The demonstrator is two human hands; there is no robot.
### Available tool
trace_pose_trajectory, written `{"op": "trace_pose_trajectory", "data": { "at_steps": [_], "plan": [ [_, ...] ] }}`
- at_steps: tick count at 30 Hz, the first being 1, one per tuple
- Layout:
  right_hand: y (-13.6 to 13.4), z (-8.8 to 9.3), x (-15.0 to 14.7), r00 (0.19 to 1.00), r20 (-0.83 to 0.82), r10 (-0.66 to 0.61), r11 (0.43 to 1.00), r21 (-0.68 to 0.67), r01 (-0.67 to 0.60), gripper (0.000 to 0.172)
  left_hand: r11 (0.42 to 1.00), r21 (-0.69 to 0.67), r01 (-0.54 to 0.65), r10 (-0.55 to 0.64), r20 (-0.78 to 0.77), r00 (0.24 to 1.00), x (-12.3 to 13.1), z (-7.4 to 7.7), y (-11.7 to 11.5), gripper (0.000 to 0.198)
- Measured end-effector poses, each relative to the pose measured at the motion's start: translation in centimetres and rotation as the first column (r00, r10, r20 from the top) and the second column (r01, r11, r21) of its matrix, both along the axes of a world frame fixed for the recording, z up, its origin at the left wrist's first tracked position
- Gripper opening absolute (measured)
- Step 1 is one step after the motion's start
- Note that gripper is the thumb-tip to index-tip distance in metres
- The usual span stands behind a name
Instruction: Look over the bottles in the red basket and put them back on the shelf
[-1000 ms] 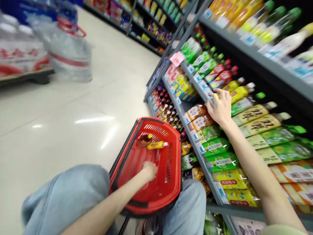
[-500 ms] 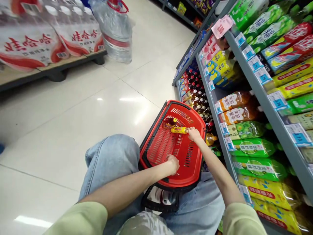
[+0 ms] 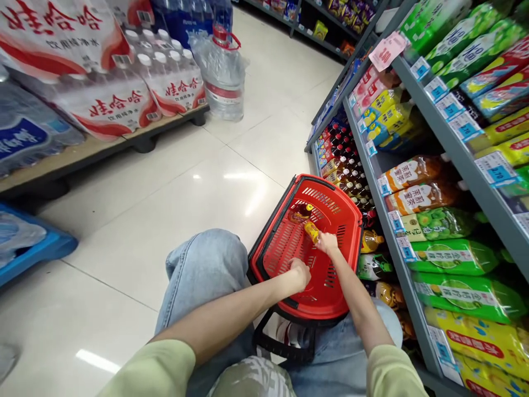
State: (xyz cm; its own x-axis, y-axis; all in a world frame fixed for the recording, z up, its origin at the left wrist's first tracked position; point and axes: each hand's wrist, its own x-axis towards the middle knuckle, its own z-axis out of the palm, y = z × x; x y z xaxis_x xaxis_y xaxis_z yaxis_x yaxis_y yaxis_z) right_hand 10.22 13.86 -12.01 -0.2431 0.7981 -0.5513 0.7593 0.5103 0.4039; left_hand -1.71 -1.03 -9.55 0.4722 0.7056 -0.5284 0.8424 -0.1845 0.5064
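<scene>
My right hand (image 3: pixel 327 242) is closed round the lower end of a small yellow-labelled drink bottle (image 3: pixel 312 231), held tilted inside a red shopping basket (image 3: pixel 351 220). Beside that bottle, a dark drink bottle with a yellow cap (image 3: pixel 301 212) lies on its side against the slotted bottom. My left hand (image 3: pixel 301 274) hovers over the near part of the basket, its fingers curled; whatever they may hold is hidden. The basket tilts between my knees, its black pull handle (image 3: pixel 285 350) toward me.
Shelves of bottled drinks (image 3: pixel 450 256) rise close on the right, with a grey shelf edge (image 3: pixel 382 204) beside the basket. Packs of bottled water (image 3: pixel 111 107) stand on a low pallet at left, near a large water jug (image 3: pixel 225 82). A blue crate (image 3: pixel 53 245) sits at far left.
The view has shifted left, so the basket appears further right and the blue crate shows. The yellow bottle has swung from nearly level to a steeper slant in my right hand.
</scene>
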Motion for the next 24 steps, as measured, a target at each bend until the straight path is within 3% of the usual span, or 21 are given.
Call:
{"op": "trace_pose_trajectory", "data": {
  "at_steps": [8, 15, 17, 19, 22, 24],
  "plan": [
    [-8.5, 2.9, -1.6, 0.987, -0.158, -0.019, 0.984, -0.179, -0.01, 0.046, 0.995, 0.1, 0.0, 0.009, -0.088, 0.996, -2.7, 1.7, 1.2, 0.042],
    [-14.2, 7.2, -3.3, 0.878, -0.477, -0.028, 0.996, -0.091, -0.018, 0.044, 0.983, 0.173, 0.066, -0.034, -0.181, 0.983, -5.9, 4.3, 0.8, 0.082],
    [-14.6, 8.5, -3.3, 0.779, -0.625, -0.048, 0.998, -0.058, 0.015, 0.035, 0.977, 0.189, 0.097, -0.06, -0.191, 0.98, -6.8, 5.0, 0.6, 0.083],
    [-14.7, 9.8, -3.0, 0.614, -0.787, -0.068, 0.998, -0.052, 0.044, 0.02, 0.973, 0.187, 0.133, -0.107, -0.143, 0.984, -7.5, 5.4, 0.4, 0.07],
    [-14.6, 11.9, -1.8, 0.335, -0.935, -0.113, 0.994, -0.107, 0.037, 0.017, 0.991, 0.081, 0.111, -0.124, 0.187, 0.975, -7.9, 5.2, -0.2, 0.046],
    [-14.5, 13.1, -0.8, 0.184, -0.968, -0.173, 0.985, -0.173, 0.015, 0.021, 0.998, -0.045, 0.036, -0.013, 0.441, 0.897, -7.6, 4.7, -0.8, 0.042]
  ]
}}
